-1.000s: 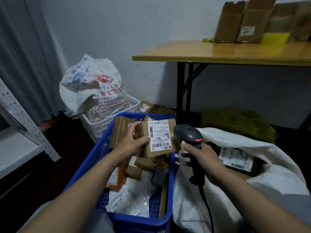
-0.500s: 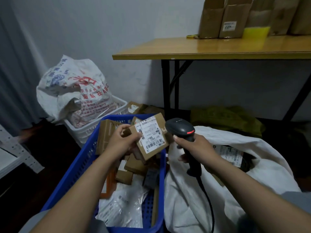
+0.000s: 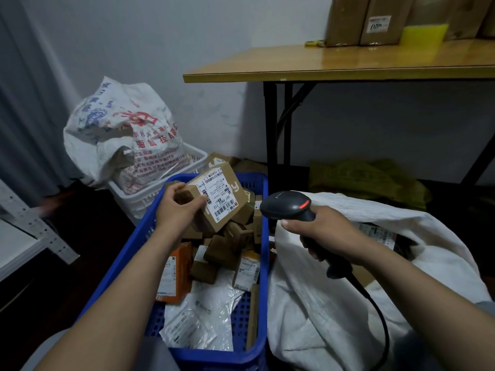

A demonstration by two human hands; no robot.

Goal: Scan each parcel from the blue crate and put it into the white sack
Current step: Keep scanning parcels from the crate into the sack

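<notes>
Head view showed two bare forearms reaching forward over a blue crate (image 3: 263, 266) on the left and a white sack (image 3: 308, 311) touching it on the right. Nearest in the crate lay a white plastic mailer (image 3: 206, 314), its label face up, and beyond it an orange parcel (image 3: 175, 277) leaned against the left wall beside a heap of small brown boxes (image 3: 222, 250).

A black cable (image 3: 381, 319) curved over the sack's cloth up to the scanner (image 3: 286, 207). The right hand (image 3: 326, 231) held the scanner with its fingers wrapped round the grip; a red light glowed on top of the scanner's head. Deeper in the sack's open mouth a dark parcel with a white label (image 3: 380, 234) was partly seen.

The left hand (image 3: 178, 207) gripped a cardboard parcel (image 3: 227, 199) by its left end, fingers curled over the top and thumb on the near side. The parcel was lifted above the far half of the crate, tilted, with its white barcode label turned up towards the camera. The scanner's head sat just to its right, apart from it.

Behind the crate stood a white basket (image 3: 152, 195) carrying a printed woven bag (image 3: 120, 135). A green bag (image 3: 369, 180) lay under a wooden table (image 3: 348, 66), and on the tabletop cardboard boxes (image 3: 348, 20) stood by the wall with a yellow piece (image 3: 423, 33) before them. A grey metal rack (image 3: 32, 231) edged the left side.
</notes>
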